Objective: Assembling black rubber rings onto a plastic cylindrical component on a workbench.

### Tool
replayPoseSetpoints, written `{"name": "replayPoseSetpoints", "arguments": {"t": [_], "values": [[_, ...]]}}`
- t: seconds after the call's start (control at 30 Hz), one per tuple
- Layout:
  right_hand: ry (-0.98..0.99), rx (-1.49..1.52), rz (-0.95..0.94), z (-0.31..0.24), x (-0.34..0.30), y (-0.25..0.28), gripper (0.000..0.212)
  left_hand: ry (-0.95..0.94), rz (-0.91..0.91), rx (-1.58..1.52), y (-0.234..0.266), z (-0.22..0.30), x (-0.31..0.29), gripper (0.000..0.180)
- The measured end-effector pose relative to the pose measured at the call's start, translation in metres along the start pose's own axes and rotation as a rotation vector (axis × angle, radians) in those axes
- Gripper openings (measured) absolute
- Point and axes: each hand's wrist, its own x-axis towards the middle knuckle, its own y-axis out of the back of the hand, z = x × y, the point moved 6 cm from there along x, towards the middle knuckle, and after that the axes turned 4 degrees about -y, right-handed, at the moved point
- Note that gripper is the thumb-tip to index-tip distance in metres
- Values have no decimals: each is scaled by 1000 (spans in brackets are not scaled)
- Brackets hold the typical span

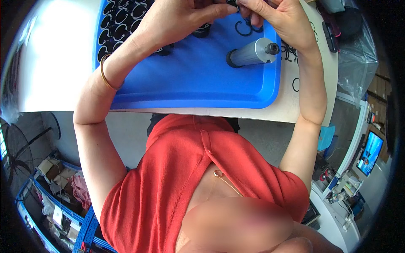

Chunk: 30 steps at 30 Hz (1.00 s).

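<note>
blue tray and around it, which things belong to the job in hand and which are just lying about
Likely part of the job: blue tray, dark round parts, black open rings, silver cylinder

Apparently just lying about: fan, monitor, clear plastic

Pale worktable (55, 71) across the top, left side washed out by bright light. Grey concrete-looking floor (130, 137) underneath. Lower left: dark fan (16, 163), blue-framed shelving (87, 227) — cluttered, pink cloth (79, 189) on it. Right: clear plastic sheeting (358, 63), lit monitor (371, 153) — white desk (333, 221) lower down.
</note>
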Motion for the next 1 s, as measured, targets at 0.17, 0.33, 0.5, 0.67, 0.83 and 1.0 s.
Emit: {"name": "replayPoseSetpoints", "arguments": {"t": [0.17, 0.33, 0.5, 0.67, 0.83, 1.0], "values": [[5, -67, 19, -8, -2, -4, 22, -100, 25, 21, -2, 6, -2, 29], [143, -264, 12, -11, -2, -5, 27, -46, 2, 78, -2, -1, -2, 31], [277, -458, 25, -20, -4, -7, 27, -72, 3, 112, -3, 1, -2, 33], [359, -484, 27, -20, -5, -8, 29, -38, -65, 128, -4, 3, -1, 35], [341, -472, 27, -18, -3, -7, 32, -15, -79, 71, -8, 5, -3, 36], [242, -362, -3, -5, 1, -9, 35, 35, -80, 24, -8, 3, -3, 36]]}}
